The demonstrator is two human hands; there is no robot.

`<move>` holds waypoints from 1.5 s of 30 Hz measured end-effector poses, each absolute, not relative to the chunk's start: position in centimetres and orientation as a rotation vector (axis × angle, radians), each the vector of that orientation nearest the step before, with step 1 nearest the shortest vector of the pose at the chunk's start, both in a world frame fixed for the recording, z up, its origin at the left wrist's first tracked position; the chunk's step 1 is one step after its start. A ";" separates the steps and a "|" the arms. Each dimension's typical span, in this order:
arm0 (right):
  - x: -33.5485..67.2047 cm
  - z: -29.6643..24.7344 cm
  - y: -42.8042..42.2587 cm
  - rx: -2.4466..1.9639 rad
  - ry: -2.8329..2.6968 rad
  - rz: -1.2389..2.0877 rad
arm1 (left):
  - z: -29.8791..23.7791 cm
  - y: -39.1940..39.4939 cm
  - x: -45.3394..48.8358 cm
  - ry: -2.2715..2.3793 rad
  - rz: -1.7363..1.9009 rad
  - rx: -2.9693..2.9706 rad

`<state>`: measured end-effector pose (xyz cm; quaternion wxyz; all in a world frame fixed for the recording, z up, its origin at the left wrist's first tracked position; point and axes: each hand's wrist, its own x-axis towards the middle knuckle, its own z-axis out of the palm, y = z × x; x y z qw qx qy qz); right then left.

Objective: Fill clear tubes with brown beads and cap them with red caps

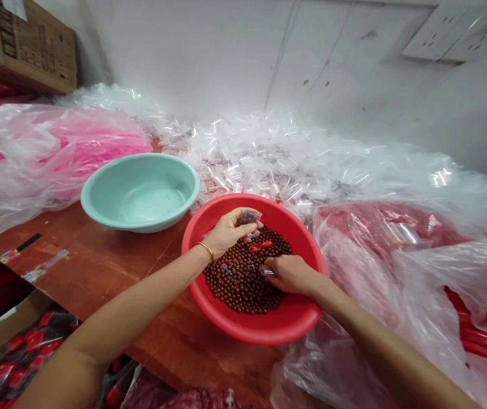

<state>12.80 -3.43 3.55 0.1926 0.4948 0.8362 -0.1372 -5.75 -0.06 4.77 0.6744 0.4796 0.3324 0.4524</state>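
Note:
A red basin (315,318) holds a heap of small round brown balls (243,289). Above the far part of the heap, my left hand (230,230) is closed around a clear plastic tube (251,217), with dark content showing through its wall. My right hand (288,274) is down at the right side of the balls, fingers closed on another clear plastic tube (267,271) whose end pokes out to the left. Between the two hands a small red plastic piece (260,246) lies on the balls. A few tiny blue and red bits (226,268) show among them.
A pale green basin (141,221) stands left of the red one. Many clear plastic tubes (260,153) are piled along the wall. Plastic bags with pink pieces (94,142) and red pieces (477,329) flank the table. A cardboard box (39,51) sits far left.

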 end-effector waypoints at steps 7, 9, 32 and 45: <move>12.7 3.4 -3.6 1.109 2.369 -0.434 | 4.9 -0.1 -5.5 0.774 0.998 1.030; 13.2 3.1 -3.4 1.337 2.530 -0.629 | 4.9 -0.2 -5.5 0.743 0.965 1.029; 12.6 9.0 -2.1 2.101 2.607 -1.746 | 5.4 -0.3 -5.9 0.593 0.987 1.162; 12.8 7.4 -2.0 1.670 2.531 -0.714 | 5.4 -0.2 -5.6 0.835 1.058 1.062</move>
